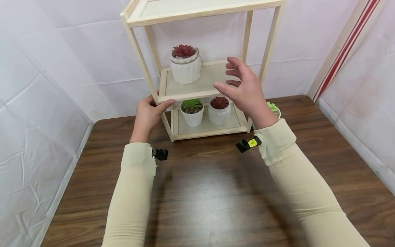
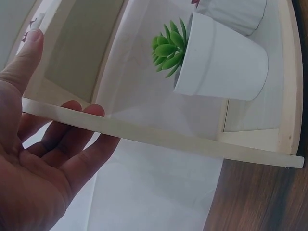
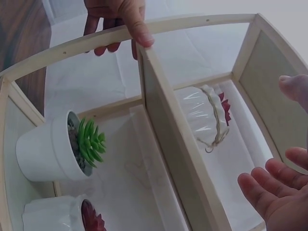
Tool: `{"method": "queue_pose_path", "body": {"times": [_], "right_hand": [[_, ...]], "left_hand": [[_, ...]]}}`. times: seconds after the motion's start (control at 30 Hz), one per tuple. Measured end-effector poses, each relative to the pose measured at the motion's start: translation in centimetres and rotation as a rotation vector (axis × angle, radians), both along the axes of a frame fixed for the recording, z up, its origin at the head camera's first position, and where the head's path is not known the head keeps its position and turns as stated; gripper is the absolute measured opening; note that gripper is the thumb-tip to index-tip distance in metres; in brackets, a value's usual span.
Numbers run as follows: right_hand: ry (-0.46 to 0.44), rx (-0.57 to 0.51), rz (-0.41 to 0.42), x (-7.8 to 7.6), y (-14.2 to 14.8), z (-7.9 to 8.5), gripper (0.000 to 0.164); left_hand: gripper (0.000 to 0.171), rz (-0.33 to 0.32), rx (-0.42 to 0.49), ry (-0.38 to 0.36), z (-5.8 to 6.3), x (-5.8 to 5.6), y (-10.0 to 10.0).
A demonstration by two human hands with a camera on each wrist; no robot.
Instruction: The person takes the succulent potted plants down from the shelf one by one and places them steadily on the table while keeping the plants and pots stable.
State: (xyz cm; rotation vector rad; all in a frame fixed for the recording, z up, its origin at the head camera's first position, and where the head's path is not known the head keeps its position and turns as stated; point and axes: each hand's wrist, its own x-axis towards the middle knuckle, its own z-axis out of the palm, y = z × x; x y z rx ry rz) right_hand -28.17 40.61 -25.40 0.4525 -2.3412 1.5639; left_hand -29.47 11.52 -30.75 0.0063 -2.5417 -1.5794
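Observation:
A light wooden shelf rack (image 1: 210, 133) stands on the table. My left hand (image 1: 147, 115) grips its left front post at the middle shelf, thumb on the shelf's front edge and fingers behind the post. On the middle shelf sits a red succulent in a ribbed white pot (image 1: 186, 72) with twine around its rim. Below are a green succulent in a smooth white pot (image 2: 221, 57) and a smaller red one in a white pot (image 1: 219, 116). My right hand (image 1: 247, 87) holds nothing, its fingers spread and bent before the middle shelf's right side.
Another green plant in a white pot (image 1: 274, 109) stands on the table right of the rack, partly hidden behind my right wrist. The dark wood table (image 1: 197, 192) stretches toward me. White sheeting (image 1: 77, 51) hangs behind and at both sides.

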Motion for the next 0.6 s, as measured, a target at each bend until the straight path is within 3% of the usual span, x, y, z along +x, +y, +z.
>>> {"method": "queue_pose_path", "body": {"times": [0.6], "right_hand": [[-0.056, 0.051, -0.021, -1.6, -0.6, 0.7, 0.077]], "left_hand": [[0.081, 0.007, -0.004, 0.048, -0.3, -0.1, 0.0]]}}
